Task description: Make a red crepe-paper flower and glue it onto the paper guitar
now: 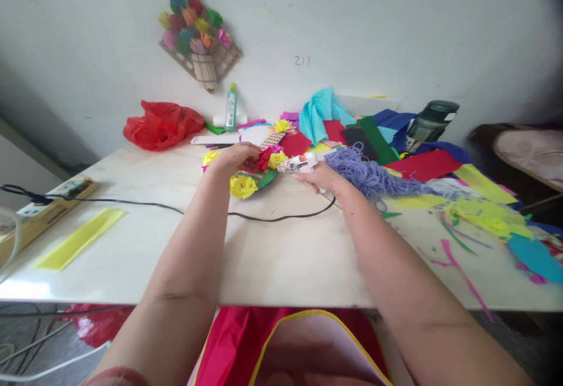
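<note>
My right hand (324,178) is wrapped round a white glue gun (299,163), its nozzle end pointing left toward the paper flowers. A black cord runs from it across the table. My left hand (241,157) is closed, its curled fingertips at a red paper flower (264,159). Beside that sit a yellow paper flower (277,159) and a larger yellow one (243,186), lower down. Beneath these flowers shows a green piece (266,179) with a rounded edge. My left fingers partly hide the arrangement.
Purple yarn (367,169) lies heaped right of the glue gun, among coloured paper sheets. Behind are a red plastic bag (162,126), a green bottle (231,107) and a dark flask (431,123). A power strip (48,213) and yellow strip (81,238) lie left.
</note>
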A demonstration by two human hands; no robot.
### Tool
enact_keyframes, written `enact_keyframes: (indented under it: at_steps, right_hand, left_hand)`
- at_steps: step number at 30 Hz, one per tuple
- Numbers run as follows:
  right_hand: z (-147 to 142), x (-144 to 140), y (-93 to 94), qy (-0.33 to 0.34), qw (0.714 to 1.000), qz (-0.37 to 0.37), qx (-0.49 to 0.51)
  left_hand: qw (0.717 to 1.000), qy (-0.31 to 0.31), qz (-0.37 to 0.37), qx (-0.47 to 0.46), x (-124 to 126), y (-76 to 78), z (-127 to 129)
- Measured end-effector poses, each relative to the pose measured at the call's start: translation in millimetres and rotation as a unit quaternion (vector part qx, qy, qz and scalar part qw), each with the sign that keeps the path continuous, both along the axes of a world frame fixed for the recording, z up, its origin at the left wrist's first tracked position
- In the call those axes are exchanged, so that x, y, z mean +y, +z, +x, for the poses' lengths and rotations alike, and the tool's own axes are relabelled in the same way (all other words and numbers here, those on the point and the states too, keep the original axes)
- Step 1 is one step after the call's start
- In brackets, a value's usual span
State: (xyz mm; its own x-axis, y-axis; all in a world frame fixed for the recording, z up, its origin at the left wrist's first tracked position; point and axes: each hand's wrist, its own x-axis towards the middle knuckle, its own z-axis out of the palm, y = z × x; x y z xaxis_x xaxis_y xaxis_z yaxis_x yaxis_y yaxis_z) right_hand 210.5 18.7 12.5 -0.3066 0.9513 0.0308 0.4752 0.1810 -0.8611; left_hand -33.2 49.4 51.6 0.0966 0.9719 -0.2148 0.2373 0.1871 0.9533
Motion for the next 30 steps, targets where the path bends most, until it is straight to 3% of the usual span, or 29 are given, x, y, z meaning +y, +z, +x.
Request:
enact_keyframes:
  at_steps: [15, 30]
  right_hand:
    - [6.0, 4.2, -5.3, -0.004, 0.998, -0.019, 0.061]
    - [12.2, 9.9, -10.8, 0.038, 0.999, -0.001, 0.023]
  left_hand:
    - [1.000, -0.006, -0.007, -0.014, -1.5, 1.1, 0.5]
    - [1.000, -0.006, -0.014, 0.020, -7.2, 6.5, 3.6]
